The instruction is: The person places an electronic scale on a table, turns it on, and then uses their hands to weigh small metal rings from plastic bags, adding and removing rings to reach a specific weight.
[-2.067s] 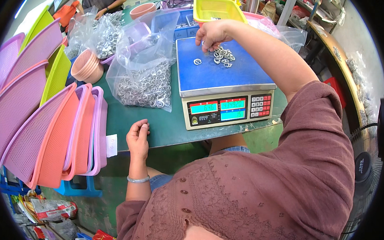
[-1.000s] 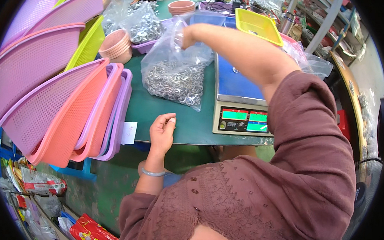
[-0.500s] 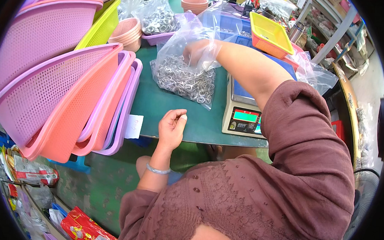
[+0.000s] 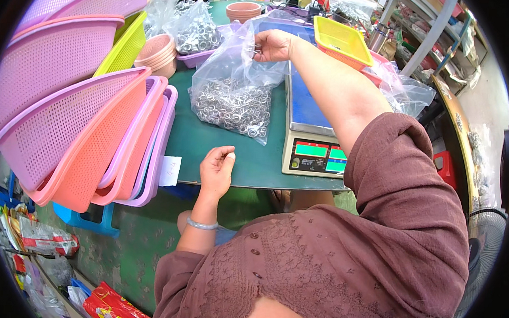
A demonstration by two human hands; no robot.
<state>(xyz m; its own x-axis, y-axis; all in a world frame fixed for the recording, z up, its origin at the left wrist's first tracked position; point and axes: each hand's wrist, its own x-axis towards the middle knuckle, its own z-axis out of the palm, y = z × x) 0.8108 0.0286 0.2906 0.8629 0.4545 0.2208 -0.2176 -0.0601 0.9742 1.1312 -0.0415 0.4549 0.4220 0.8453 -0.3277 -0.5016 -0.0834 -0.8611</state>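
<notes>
A clear plastic bag [image 4: 242, 56] stands on the green table, its lower part filled with small silvery metal rings [image 4: 234, 106]. My right hand [image 4: 272, 45] is at the bag's upper right edge, fingers closed, with a bit of metal ring showing at the fingertips. How many rings it holds is hidden. My left hand [image 4: 216, 170] hovers by the table's front edge, fingers curled and thumb against them; whatever is inside, if anything, cannot be seen. Under my right forearm stands a digital scale [image 4: 293, 155] with a blue plate and lit green displays.
Nested pink, purple and orange plastic baskets [image 4: 91, 135] lean at the left, beside a white paper slip [image 4: 170, 171]. Behind are another bag of metal parts [image 4: 198, 34], pink round tubs [image 4: 157, 51] and a yellow basket [image 4: 340, 40]. A shelf rack [image 4: 421, 38] stands at the right.
My right hand has come up out of the bag's inside to its upper right edge. The view has shifted slightly; my left hand keeps its curled pose.
</notes>
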